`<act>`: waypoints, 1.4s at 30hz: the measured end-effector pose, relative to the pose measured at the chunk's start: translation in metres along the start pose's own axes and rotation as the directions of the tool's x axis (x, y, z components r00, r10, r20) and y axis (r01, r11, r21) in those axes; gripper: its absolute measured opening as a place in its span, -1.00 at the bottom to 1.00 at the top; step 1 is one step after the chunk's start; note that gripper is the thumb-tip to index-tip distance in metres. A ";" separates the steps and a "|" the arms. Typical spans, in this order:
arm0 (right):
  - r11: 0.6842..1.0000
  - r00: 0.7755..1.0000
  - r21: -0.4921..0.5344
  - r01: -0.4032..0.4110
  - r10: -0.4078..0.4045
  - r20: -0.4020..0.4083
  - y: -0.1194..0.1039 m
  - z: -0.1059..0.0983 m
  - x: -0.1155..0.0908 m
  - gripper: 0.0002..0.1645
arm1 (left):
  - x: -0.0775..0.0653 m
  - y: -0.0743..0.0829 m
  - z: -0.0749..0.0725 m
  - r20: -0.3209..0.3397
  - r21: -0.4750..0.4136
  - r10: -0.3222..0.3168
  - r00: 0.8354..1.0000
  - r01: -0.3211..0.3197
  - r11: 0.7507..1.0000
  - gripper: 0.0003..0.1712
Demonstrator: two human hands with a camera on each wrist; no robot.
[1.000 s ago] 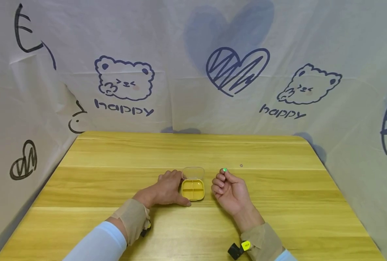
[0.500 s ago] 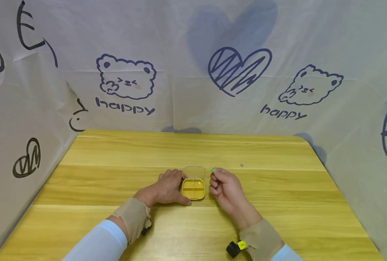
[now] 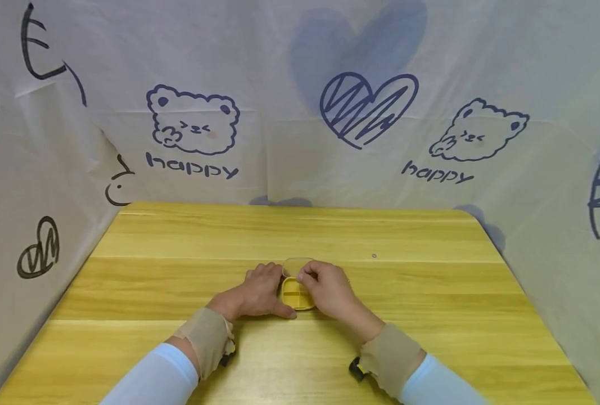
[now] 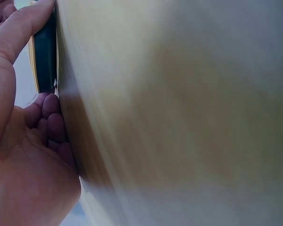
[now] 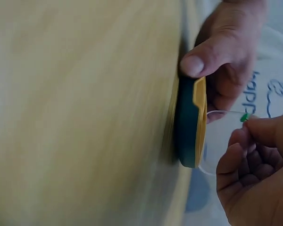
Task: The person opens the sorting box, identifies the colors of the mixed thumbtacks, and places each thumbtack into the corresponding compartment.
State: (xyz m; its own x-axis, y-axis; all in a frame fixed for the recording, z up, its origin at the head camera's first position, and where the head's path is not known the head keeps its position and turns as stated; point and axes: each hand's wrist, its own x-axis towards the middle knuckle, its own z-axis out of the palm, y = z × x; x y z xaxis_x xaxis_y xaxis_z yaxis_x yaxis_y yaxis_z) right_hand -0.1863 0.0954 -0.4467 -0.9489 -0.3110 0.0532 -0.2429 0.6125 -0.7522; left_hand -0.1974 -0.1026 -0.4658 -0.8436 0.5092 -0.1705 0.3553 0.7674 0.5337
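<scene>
Yellow box [image 3: 292, 301], green piece [image 5: 245, 117], held in separate hands [image 3: 332, 289]

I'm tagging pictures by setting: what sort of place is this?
Probably a curtained recording corner: printed cloth hangs on three sides of a wood-grain table, and black devices sit at both wrists.

The person's left hand [image 3: 260, 291] is curled about the left side of a small yellow box [image 3: 291, 299], thumb by its near edge, on the wood-grained tabletop [image 3: 188, 236]. A clear lid [image 3: 296, 264] stands open at the far side. The right hand [image 3: 331, 289] comes over the box's right part, thumb and fingertips together, hiding some compartments. A tiny ring [image 3: 374, 256] lies farther right; behind hangs white cloth [image 3: 289, 163] with two "happy" bears and a scribbled heart [image 3: 368, 109]
</scene>
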 end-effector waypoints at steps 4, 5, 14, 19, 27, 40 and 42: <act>0.948 0.990 -0.284 0.142 -0.133 0.052 -0.007 0.002 0.005 -0.85 | 0.000 -0.001 0.000 0.007 0.004 -0.002 1.000 0.002 1.000 -0.12; 0.925 0.985 -0.336 0.175 -0.162 0.065 -0.008 0.003 0.007 -0.85 | 0.000 -0.002 0.000 0.007 0.002 0.000 1.000 0.000 1.000 -0.13; 0.735 0.925 -0.574 0.362 -0.359 0.123 -0.007 0.017 0.009 -0.85 | -0.001 -0.001 -0.001 -0.007 -0.005 0.024 1.000 -0.024 1.000 -0.16; 0.688 0.918 -0.627 0.367 -0.376 0.124 -0.005 0.021 0.010 -0.87 | -0.001 0.001 -0.001 -0.008 0.000 0.021 1.000 -0.021 1.000 -0.15; 0.684 0.923 -0.628 0.370 -0.345 0.168 -0.004 0.024 0.014 -0.88 | 0.000 0.000 -0.001 -0.003 0.010 0.016 1.000 -0.015 1.000 -0.16; 0.664 0.916 -0.645 0.379 -0.367 0.160 -0.003 0.027 0.017 -0.84 | 0.001 -0.001 0.001 -0.019 0.014 0.026 0.999 -0.025 1.000 -0.24; 0.656 0.914 -0.650 0.382 -0.372 0.163 -0.003 0.027 0.017 -0.86 | 0.001 -0.001 0.002 -0.020 0.016 0.024 1.000 -0.024 1.000 -0.24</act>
State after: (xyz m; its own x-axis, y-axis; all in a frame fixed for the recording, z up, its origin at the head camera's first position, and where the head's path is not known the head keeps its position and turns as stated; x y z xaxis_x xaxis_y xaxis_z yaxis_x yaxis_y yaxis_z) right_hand -0.1962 0.0689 -0.4613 -0.7444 -0.6300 0.2214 -0.6533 0.7557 -0.0462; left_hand -0.1976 -0.1026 -0.4683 -0.8425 0.5199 -0.1409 0.3819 0.7610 0.5244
